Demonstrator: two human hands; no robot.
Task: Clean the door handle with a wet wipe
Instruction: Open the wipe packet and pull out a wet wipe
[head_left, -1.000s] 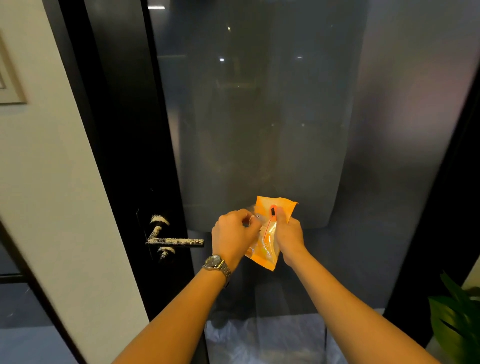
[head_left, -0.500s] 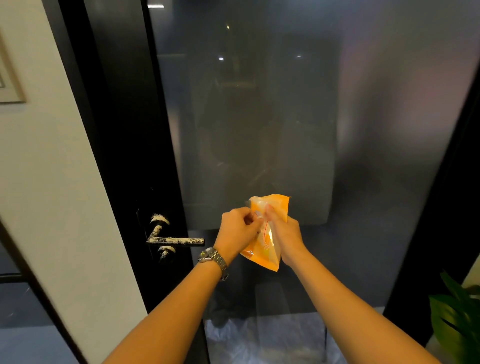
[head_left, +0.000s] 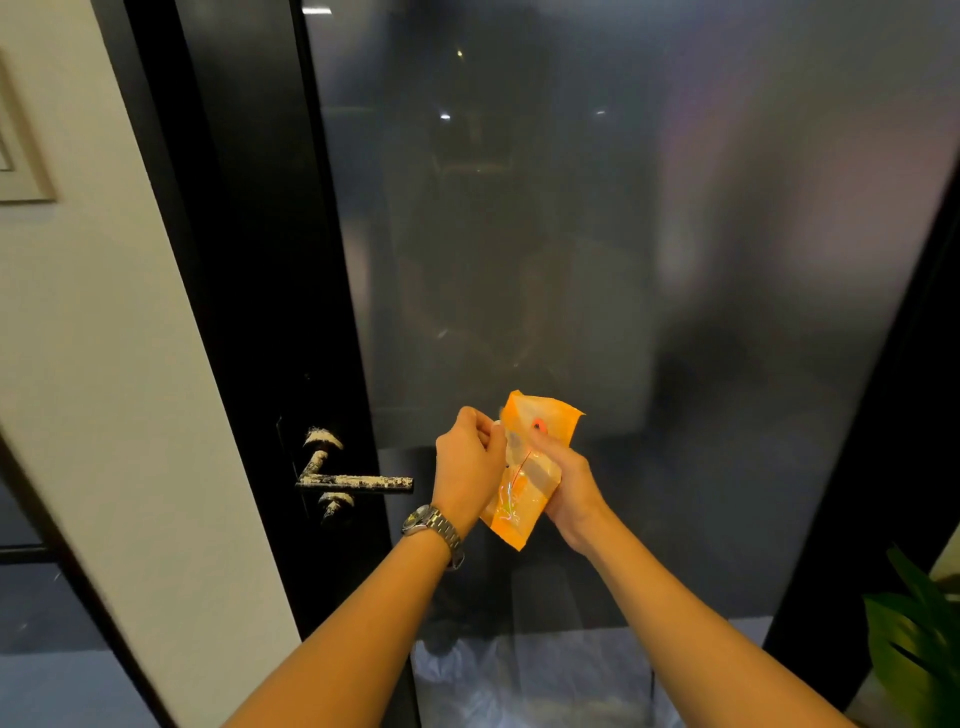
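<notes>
One packet (head_left: 524, 480) is gripped by the right hand (head_left: 569, 493), pinched by the left hand (head_left: 467, 470); one handle (head_left: 358, 482) is seen nearby.

We face a tall frosted glass panel (head_left: 623, 260), grey and dim, with small ceiling lights (head_left: 445, 116) reflected near its top; a glossy black door stile (head_left: 249, 260) runs down its left side, and a black frame edge (head_left: 883, 467) slants down its right; left of the stile we see a cream wall (head_left: 104, 364), with the corner of a pale picture frame (head_left: 21, 156) at the far left; green plant leaves (head_left: 914, 639) show at the lower right; pale crumpled sheeting (head_left: 545, 680) shows blurrily through the glass at the bottom.
</notes>
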